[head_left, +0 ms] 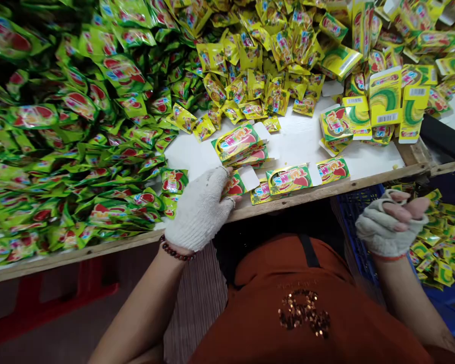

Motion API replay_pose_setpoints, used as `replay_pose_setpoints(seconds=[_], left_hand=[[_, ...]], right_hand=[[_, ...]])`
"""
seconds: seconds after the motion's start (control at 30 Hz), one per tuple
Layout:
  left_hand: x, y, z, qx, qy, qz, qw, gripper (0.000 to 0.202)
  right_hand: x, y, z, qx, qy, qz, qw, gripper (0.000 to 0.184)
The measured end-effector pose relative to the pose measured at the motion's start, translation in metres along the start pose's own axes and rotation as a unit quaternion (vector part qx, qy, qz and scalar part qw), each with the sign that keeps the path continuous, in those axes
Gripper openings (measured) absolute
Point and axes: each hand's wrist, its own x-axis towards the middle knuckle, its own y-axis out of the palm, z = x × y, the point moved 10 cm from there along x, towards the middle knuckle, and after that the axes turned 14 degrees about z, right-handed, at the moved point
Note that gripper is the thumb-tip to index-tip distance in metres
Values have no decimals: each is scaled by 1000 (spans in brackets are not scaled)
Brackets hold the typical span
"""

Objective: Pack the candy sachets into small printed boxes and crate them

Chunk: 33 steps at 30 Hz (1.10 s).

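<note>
The left hand [200,210], in a fingerless knit glove, rests at the table's front edge [311,194] with its fingers laid on a green sachet [235,186]; whether the fingers pinch it or merely press it cannot be told. The right hand [390,222], gloved likewise, hangs below and right of that edge over the blue crate [358,232], fingers curled narrow and apparently holding nothing. Risk: the flattened cartons [288,179] lie just behind the edge, so a sweep of the left hand could push them off; the sachet heap [72,131], left of the left hand and reaching the edge, could slide if disturbed. Count: two hands, about three flat cartons along the edge, one short stack [238,144] behind them, one crate; sachets are too many to count.
</note>
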Motion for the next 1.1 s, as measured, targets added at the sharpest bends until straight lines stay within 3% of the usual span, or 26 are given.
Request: replay_pose_setpoints(seconds=[0.03,0.1,0.2,0.33,0.47,0.57,0.7,0.8,0.93,1.1], left_hand=[[2,0,3,-1,-1,-2,1000,42],[2,-1,7,-11,4,-13,1000,40],[-1,-2,10,-54,15,-12,998,31],[-7,-12,14,-96,5,-17,995,20],[-17,-29,7,-157,19,-49,986,16],[-32,-35,1,-221,23,-113,968,20],[-43,-14,-9,-326,33,-147,933,15],[-36,2,-20,-263,15,-147,954,19],[-17,3,-24,-111,-51,-173,977,50],[-1,2,-9,-146,-101,-135,975,57]], right_hand=[[2,0,-4,-93,20,-26,995,33],[10,11,-24,-137,52,-47,988,41],[26,43,-66,-173,119,24,977,47],[40,71,-91,-181,112,106,971,38],[49,79,-89,-258,79,102,958,31],[53,85,-84,-350,44,69,933,24],[53,94,-73,-470,-42,27,881,26],[54,100,-76,-506,-49,39,860,24],[58,109,-76,-553,-38,67,829,14],[59,110,-70,-582,-37,67,809,12]])
